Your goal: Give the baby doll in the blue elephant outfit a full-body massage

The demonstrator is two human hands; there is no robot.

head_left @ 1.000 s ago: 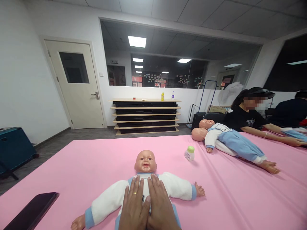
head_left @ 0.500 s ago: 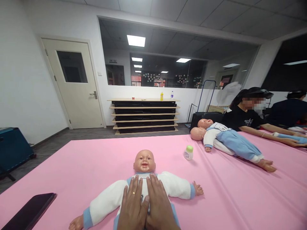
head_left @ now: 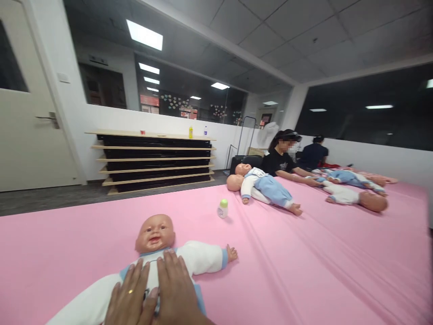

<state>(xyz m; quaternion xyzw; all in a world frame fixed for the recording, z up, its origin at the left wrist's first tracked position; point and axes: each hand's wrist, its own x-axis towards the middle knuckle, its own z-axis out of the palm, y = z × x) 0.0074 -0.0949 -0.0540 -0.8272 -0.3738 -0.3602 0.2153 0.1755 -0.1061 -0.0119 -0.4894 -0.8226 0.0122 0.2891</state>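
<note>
A baby doll (head_left: 155, 234) in a white and light-blue outfit lies on its back before me, arms spread out. My left hand (head_left: 130, 295), a ring on one finger, rests flat on the doll's chest with its fingers stretched out. Beside it, my right hand (head_left: 177, 289) also lies flat on the chest, fingers pointing toward the doll's head. Both hands cover much of the outfit's front, and the lower body is out of view. A small bottle with a green cap (head_left: 223, 209) stands on the pink cover beyond the doll's outstretched arm.
A pink-covered table (head_left: 270, 271) stretches to the right. More dolls (head_left: 270, 187) lie farther back, with another doll (head_left: 358, 198) at right. A person in black (head_left: 280, 160) leans over the table there; another person (head_left: 313, 151) sits behind. Stacked boards (head_left: 155, 160) stand by the wall.
My view has swung to the right, so the doll, bottle and boards appear farther left and the phone has left the picture. Both hands stay flat on the doll's chest.
</note>
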